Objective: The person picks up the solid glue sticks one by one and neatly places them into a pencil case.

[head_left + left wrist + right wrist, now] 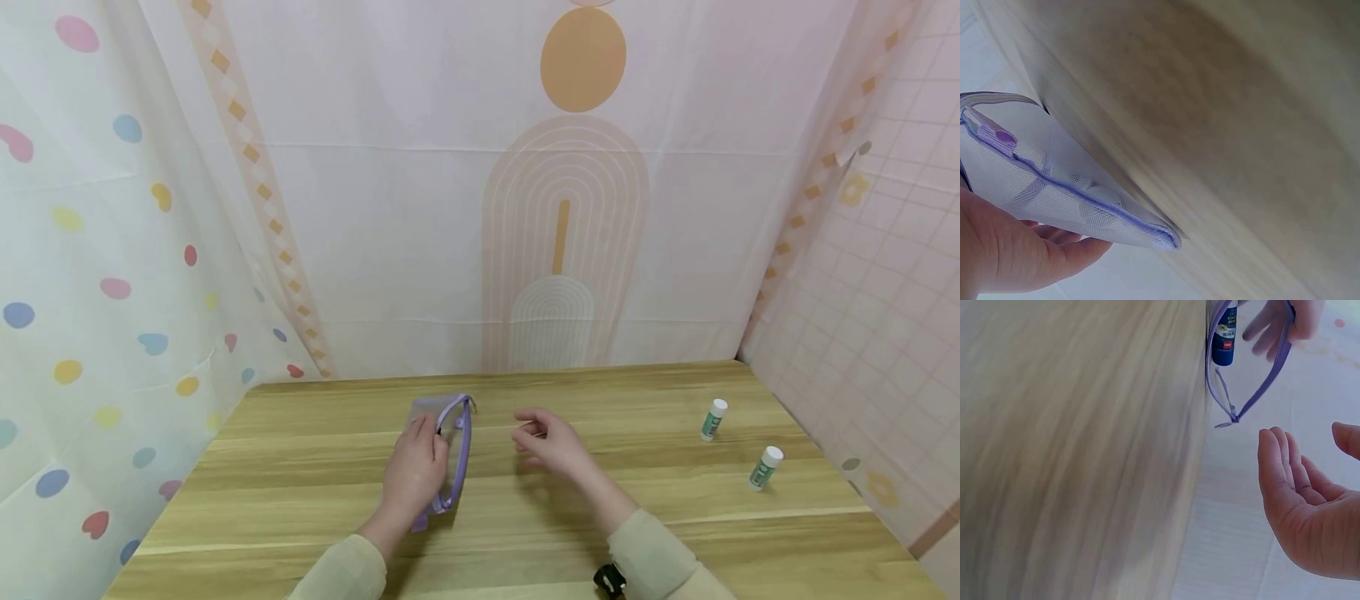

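A see-through mesh zip pouch [464, 458] with purple trim lies on the table, its zipped mouth gaping toward the right. My left hand [415, 473] grips it from above at the upper edge of the mouth. In the left wrist view the pouch's mesh side [1063, 169] and purple seam show beside the thumb. Through the mouth, the right wrist view shows a dark blue tube [1224, 347] with a printed label inside. My right hand [557, 447] hovers a short way right of the pouch, fingers loosely bent, thumb apart from them, holding nothing.
Two glue sticks with white caps and green labels stand on the right of the table, one farther back [714, 420] and one nearer [766, 468]. Patterned curtains [405, 250] hang behind the wooden table [300, 467] and along both sides. A black object [610, 580] shows by the right sleeve.
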`<action>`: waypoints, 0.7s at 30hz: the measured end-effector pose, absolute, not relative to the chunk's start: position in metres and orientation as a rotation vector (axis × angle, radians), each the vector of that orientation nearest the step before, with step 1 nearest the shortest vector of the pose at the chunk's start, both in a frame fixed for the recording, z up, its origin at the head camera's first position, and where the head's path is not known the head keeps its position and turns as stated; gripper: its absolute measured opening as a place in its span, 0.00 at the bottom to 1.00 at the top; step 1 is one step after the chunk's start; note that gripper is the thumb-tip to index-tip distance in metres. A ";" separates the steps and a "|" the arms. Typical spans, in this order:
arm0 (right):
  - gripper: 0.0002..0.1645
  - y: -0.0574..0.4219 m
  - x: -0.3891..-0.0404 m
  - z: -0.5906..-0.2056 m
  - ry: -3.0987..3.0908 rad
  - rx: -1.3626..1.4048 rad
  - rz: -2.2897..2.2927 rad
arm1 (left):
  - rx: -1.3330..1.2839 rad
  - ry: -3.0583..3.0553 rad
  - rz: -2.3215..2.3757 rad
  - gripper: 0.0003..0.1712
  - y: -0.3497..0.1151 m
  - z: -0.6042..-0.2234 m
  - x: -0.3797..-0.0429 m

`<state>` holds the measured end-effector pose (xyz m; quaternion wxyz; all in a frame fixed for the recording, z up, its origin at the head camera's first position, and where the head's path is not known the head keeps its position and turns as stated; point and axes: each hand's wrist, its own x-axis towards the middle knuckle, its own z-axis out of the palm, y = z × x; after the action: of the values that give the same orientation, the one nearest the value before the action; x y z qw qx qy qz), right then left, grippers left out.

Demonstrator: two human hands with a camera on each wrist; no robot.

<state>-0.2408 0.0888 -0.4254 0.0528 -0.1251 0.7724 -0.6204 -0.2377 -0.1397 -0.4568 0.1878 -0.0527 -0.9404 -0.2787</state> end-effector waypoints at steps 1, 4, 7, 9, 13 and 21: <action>0.23 0.090 -0.240 -0.425 2.353 -0.369 -1.888 | -0.150 -2.645 -0.783 0.25 -0.140 -0.457 -0.238; 0.23 0.096 -0.240 -0.426 2.379 -0.355 -1.886 | -0.151 -2.643 -0.784 0.25 -0.140 -0.457 -0.238; 0.24 0.102 -0.238 -0.426 2.389 -0.348 -1.891 | -0.151 -2.640 -0.782 0.25 -0.140 -0.456 -0.238; 0.25 0.107 -0.237 -0.425 2.390 -0.351 -1.893 | -0.151 -2.640 -0.783 0.25 -0.140 -0.457 -0.238; 0.25 0.116 -0.235 -0.425 2.420 -0.350 -1.890 | -0.150 -2.645 -0.783 0.25 -0.140 -0.457 -0.238; 0.24 0.134 -0.230 -0.419 2.528 -0.285 -1.866 | -0.141 -2.652 -0.794 0.25 -0.141 -0.457 -0.238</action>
<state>-0.2304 0.1344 -0.4186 -0.0068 -0.0902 0.8013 -0.5913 -0.2383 -0.1406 -0.4572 0.1839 -0.0500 -0.9404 -0.2815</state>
